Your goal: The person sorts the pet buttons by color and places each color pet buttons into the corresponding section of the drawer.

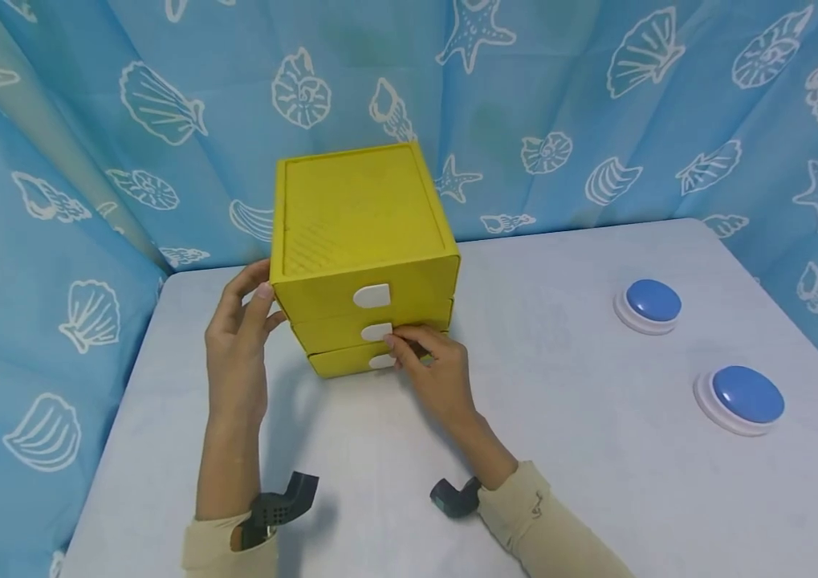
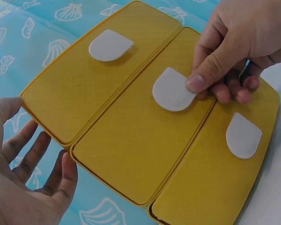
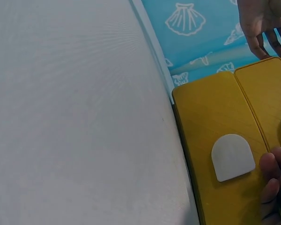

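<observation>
A yellow, box-shaped three-drawer cabinet point(image 1: 362, 255) stands at eleven o'clock on the flat white table point(image 1: 560, 474). The right hand point(image 1: 441, 371) pinches the middle rounded white tab point(image 1: 376, 331); the left hand point(image 1: 238, 347), fingers wide, touches the cabinet's nine-o'clock side.

The person wore pale beige sleeves: the left sleeve point(image 1: 230, 554) ended in a wide, straight cuff point(image 1: 209, 536), and the right sleeve point(image 1: 556, 530) bore a small dark squiggle near its opening. A black, bent gadget point(image 1: 282, 507) with a patch of small round holes sat at the left cuff. A similar dark, curved gadget point(image 1: 454, 498) jutted from the right sleeve's edge.
</observation>
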A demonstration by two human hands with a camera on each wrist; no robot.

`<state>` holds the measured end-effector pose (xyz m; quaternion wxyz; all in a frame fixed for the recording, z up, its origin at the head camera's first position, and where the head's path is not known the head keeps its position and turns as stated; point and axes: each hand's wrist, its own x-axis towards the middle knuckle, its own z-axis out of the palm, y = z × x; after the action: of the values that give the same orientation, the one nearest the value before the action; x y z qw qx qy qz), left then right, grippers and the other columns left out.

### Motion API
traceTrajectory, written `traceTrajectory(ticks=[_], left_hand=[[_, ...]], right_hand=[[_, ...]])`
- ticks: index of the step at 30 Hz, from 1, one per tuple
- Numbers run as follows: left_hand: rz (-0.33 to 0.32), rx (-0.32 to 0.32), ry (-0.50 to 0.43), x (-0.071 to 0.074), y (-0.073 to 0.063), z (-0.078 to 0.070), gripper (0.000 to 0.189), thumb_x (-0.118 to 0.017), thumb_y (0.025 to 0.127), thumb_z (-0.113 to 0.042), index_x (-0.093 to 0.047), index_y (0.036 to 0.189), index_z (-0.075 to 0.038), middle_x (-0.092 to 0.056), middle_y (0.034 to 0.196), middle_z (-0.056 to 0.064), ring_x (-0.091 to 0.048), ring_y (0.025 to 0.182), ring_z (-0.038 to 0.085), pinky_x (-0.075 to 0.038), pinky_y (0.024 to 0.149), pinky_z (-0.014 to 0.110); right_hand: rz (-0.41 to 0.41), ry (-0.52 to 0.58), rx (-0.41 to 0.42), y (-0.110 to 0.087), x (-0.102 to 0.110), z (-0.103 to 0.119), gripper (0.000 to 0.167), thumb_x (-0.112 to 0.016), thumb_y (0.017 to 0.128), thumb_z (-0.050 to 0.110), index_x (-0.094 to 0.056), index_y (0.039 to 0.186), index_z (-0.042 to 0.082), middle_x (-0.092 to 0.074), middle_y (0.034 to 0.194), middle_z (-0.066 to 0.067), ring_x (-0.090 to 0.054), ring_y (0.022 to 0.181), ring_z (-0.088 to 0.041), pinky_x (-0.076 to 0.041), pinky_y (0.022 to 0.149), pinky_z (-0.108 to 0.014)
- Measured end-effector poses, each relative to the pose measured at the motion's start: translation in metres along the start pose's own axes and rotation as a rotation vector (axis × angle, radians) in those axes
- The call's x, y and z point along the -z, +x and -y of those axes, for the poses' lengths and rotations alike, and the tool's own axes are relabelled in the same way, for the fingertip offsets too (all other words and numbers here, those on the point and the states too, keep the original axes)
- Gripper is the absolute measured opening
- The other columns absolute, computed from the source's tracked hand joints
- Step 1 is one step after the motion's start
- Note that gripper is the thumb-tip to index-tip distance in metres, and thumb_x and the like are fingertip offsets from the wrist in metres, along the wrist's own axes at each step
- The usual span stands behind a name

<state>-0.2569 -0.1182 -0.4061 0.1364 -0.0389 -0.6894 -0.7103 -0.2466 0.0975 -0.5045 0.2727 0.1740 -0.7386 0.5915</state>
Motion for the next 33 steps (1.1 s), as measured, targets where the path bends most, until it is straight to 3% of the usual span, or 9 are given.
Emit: traceTrajectory(ticks=[7, 14, 24, 33], left_hand=[[0.0, -0.005, -0.007, 0.0, -0.002, 0.002, 0.044, -0.065, 0.097, -0.043, -0.06, 0.136, -0.024, -0.055, 0.139, -0.003, -0.053, 0.122, 0.021, -0.045, 0.1, 0.04], [0.003, -0.017, -0.002, -0.002, -0.001, 0.0, 0.043, -0.064, 0.097, -0.042, -0.06, 0.136, -0.024, -0.056, 0.138, -0.003, -0.053, 0.122, 0.021, -0.046, 0.1, 0.04], [-0.012, 0.009, 0.006, -0.001, -0.005, 0.004, 0.045, -0.064, 0.096, -0.045, -0.06, 0.136, -0.025, -0.055, 0.139, -0.004, -0.053, 0.123, 0.019, -0.046, 0.101, 0.04], [-0.008, 0.002, 0.018, -0.001, -0.003, 0.001, 0.045, -0.064, 0.097, -0.046, -0.06, 0.136, -0.026, -0.055, 0.139, -0.004, -0.054, 0.123, 0.019, -0.046, 0.102, 0.039]], right_hand=[[0.067, -0.153, -0.054, -0.018, 0.005, -0.014, 0.009, -0.076, 0.09, 0.01, -0.078, 0.098, 0.006, -0.07, 0.087, 0.0, -0.059, 0.072, -0.011, -0.051, 0.061, -0.022], [0.069, -0.198, -0.101, -0.024, 0.003, -0.01, 0.008, -0.077, 0.089, 0.01, -0.078, 0.096, 0.006, -0.069, 0.089, 0.001, -0.06, 0.075, -0.01, -0.052, 0.062, -0.023], [0.08, -0.188, -0.117, -0.035, 0.007, -0.017, 0.01, -0.079, 0.087, 0.011, -0.08, 0.096, 0.006, -0.072, 0.09, 0.002, -0.065, 0.08, -0.011, -0.056, 0.068, -0.024], [0.069, -0.156, -0.136, -0.044, 0.009, -0.008, 0.01, -0.08, 0.086, 0.009, -0.08, 0.096, 0.008, -0.071, 0.088, 0.005, -0.062, 0.075, -0.009, -0.055, 0.065, -0.023]])
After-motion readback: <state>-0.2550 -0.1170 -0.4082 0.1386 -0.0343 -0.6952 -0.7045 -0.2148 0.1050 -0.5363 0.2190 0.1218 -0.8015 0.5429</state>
